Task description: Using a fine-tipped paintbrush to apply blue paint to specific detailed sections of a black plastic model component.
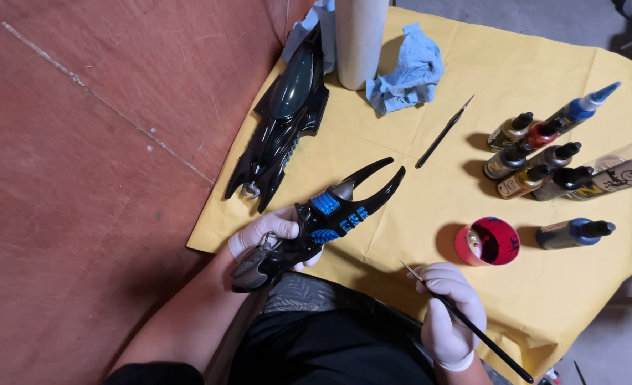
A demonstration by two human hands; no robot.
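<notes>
My left hand (264, 232), in a white glove, grips a black model vehicle part (330, 214) with blue painted ribs and two curved prongs that point up and right. My right hand (450, 306), also gloved, holds a thin black paintbrush (473, 328) like a pen, its tip aimed up and left toward the part. A small red cup (488, 242) with dark paint inside sits just above my right hand on the yellow paper (430, 192).
A second black model body (287, 114) lies at the paper's left edge. Several paint bottles (544, 160) stand at right, one (572, 233) lying down. A black tool (443, 133), crumpled blue cloth (408, 71) and a white cylinder (358, 39) sit farther back.
</notes>
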